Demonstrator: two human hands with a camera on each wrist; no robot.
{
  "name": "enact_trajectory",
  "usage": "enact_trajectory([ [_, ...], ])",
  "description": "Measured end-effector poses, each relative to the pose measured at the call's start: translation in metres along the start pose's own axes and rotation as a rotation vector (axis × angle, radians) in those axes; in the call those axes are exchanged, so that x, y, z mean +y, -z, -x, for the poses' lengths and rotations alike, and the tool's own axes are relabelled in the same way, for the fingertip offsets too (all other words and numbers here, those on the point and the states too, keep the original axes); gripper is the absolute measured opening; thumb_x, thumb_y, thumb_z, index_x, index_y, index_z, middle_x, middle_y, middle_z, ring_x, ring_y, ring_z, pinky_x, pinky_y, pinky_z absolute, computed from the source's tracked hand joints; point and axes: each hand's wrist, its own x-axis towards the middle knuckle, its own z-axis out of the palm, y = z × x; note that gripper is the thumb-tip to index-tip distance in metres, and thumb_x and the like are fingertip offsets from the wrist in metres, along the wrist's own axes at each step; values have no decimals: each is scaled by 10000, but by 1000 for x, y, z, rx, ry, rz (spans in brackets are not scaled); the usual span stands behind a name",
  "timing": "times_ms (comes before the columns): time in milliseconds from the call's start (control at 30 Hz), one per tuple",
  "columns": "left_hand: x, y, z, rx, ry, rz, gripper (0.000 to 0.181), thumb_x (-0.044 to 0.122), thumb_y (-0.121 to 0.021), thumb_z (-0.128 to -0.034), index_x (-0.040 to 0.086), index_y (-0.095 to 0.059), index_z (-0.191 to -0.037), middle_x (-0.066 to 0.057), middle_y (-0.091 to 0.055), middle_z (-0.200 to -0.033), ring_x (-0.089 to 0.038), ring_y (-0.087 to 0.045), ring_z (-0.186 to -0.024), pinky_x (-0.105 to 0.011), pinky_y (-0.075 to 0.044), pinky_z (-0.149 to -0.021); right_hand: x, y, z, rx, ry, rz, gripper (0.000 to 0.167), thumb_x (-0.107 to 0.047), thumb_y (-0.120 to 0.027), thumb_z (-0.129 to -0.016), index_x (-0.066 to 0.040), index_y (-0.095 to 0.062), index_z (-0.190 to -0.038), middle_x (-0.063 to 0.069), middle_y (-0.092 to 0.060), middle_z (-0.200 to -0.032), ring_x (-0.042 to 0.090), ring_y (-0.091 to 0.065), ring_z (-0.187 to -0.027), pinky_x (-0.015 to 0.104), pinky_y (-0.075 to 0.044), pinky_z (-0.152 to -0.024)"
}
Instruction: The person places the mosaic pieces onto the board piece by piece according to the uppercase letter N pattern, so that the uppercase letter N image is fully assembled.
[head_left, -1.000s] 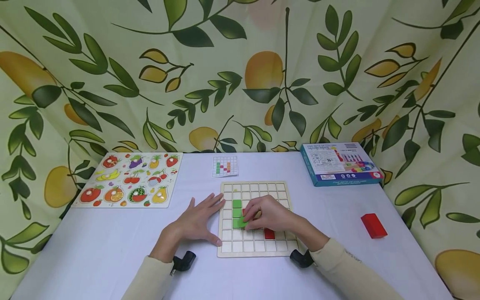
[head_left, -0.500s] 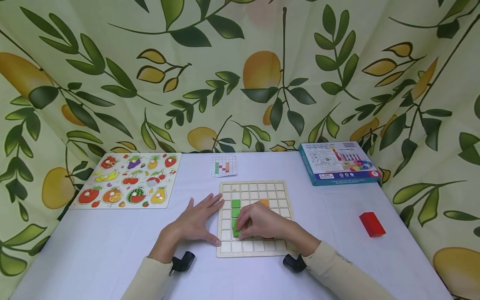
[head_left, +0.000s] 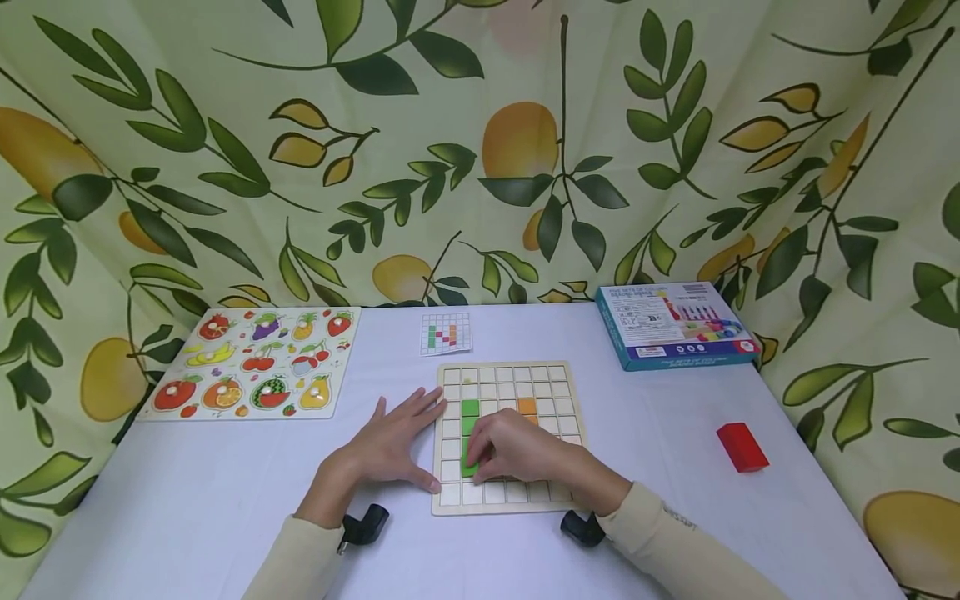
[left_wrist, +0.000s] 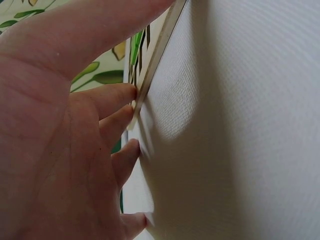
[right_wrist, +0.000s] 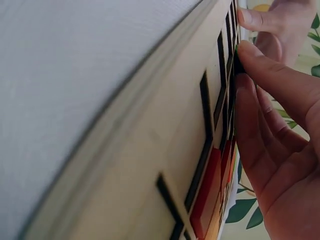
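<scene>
On the table lies a wooden grid board point(head_left: 498, 374). My left hand point(head_left: 390, 442) is spread flat, thumb and fingertips against the board's left edge. Over the board, my right hand point(head_left: 513, 450) pinches a green tile point(head_left: 468, 470) between thumb and fingers, at the near end of a column of green tiles point(head_left: 469, 407). Orange tiles point(head_left: 527, 406) show just beyond the right hand's knuckles. A red tile point(right_wrist: 206, 195) sits in the grid in the right wrist view; from the head view the hand covers it.
Behind the board lies a small patterned grid card point(head_left: 446, 333). A fruit picture board point(head_left: 258, 346) is at the back left, a flat blue-sided box point(head_left: 678, 325) at the back right. A red block point(head_left: 742, 447) lies on the right of the table.
The right hand has moved left and nearer with the green tile, which now lines up below the other green ones. Orange tiles have come into sight. The left hand has stayed on the board's edge.
</scene>
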Motion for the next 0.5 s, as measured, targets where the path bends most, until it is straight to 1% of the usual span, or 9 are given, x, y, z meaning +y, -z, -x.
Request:
enact_trajectory([
  [200, -2, 2, 1, -1, -18, 24, 1161, 559, -915, -631, 165, -385, -1586, 4, -247, -1721, -313, -149, -1622, -778, -38, -1218, -2, 0, 0, -4, 16, 101, 88, -183, -864, -808, -177, -814, -881, -116, -721, -895, -87, -585, -751, 90, -528, -704],
  [400, -3, 1, 0, 0, -18, 25, 1163, 564, -913, -631, 163, -383, -1586, 11, -241, -1723, -308, -151, -1622, -772, -40, -1223, -2, 1, 1, -3, 26, 121, 91, -186, -858, -815, -188, -815, -895, -131, -715, -911, -88, -594, -785, 88, -530, -741],
  [500, -2, 1, 0, -1, -14, 26, 1160, 556, -916, -631, 168, -385, -1586, 16, -242, -1723, -304, -151, -1622, -766, -37, -1227, -2, 1, 2, 8, 28, 152, 95, -213, -861, -814, -214, -817, -899, -153, -712, -925, -86, -596, -806, 107, -532, -770],
])
